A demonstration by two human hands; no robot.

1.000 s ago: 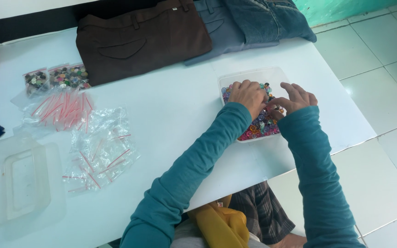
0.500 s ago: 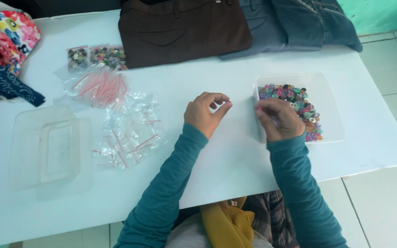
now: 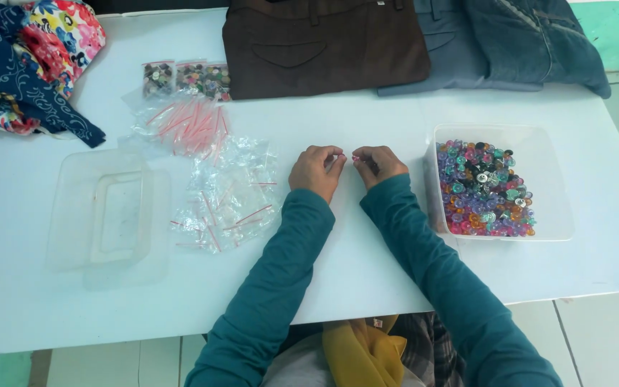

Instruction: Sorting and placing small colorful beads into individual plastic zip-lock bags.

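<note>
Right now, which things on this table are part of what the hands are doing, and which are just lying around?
In use: left hand, right hand, small pink piece between them, tub of coloured buttons, small clear bags.

Lying about: brown trousers, jeans, floral cloth, empty clear tub.

Person, head-cam view, entering frame from 6 o'clock.
Sleeves (image 3: 281, 287): long, teal, plain knit-type fabric, no print, close fit w/ soft folds along forearms; cuffs end at wrists, approx. 12 o'clock from torso.
Left hand (image 3: 317, 170) & right hand (image 3: 380, 163): bare, no gloves; rings or watch not discernible.
Lap, at 6 o'clock: mustard-yellow cloth (image 3: 363, 351), w/ dark checked fabric (image 3: 435, 344) at its 3 o'clock.
</note>
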